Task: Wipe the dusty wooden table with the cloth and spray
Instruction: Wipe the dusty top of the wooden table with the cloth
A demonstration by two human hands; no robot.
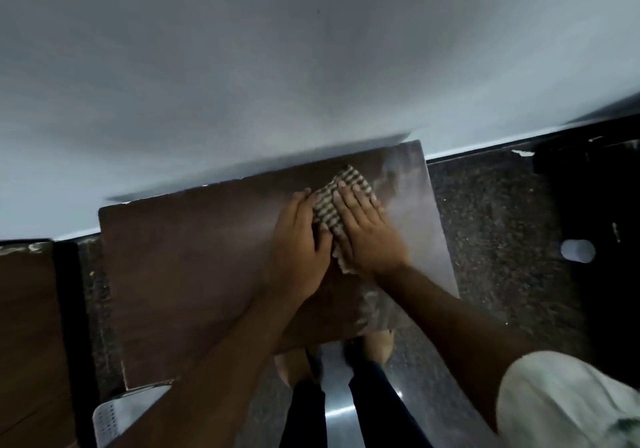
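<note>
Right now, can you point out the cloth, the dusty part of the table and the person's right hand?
cloth [349,179], head view, far patterned corner.
dusty part of the table [412,212], head view, pale grey patch right of the hands.
right hand [367,231], head view, back of the hand.

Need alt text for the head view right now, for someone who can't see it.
Both hands, left hand and right hand, press a checked cloth flat on a dark wooden table near its far right corner. Pale dust covers the strip right of the cloth.

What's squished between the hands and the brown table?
The checked cloth lies flat between both hands, left hand and right hand, and the wooden table, seen from the head camera.
</note>
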